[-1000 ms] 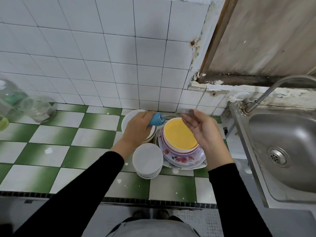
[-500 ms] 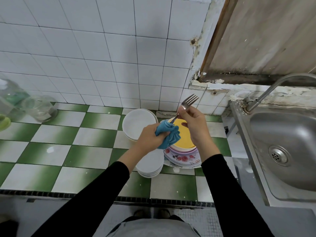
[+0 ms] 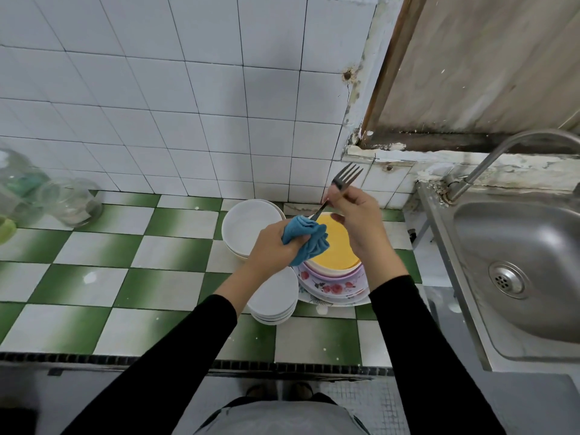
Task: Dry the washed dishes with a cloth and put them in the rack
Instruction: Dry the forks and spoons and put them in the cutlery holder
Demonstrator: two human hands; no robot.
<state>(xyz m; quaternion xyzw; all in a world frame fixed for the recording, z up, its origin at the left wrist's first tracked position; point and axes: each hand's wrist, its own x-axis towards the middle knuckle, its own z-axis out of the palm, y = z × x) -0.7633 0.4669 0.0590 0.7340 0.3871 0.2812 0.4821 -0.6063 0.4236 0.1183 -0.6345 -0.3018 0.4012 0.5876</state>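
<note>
cloth blue | plate yellow | counter green-white checks | sleeves black

Left grip fisted, knuckles up, fingers curled round bunched blue cloth. Right grip just beside it, slightly higher and farther from body, back of hand toward camera, fingers pinching fork just below tines. Tines point up and away; handle slants down into cloth. Left forearm and right forearm in black sleeves, reaching forward, converging toward centre. Wrists bare.
</note>
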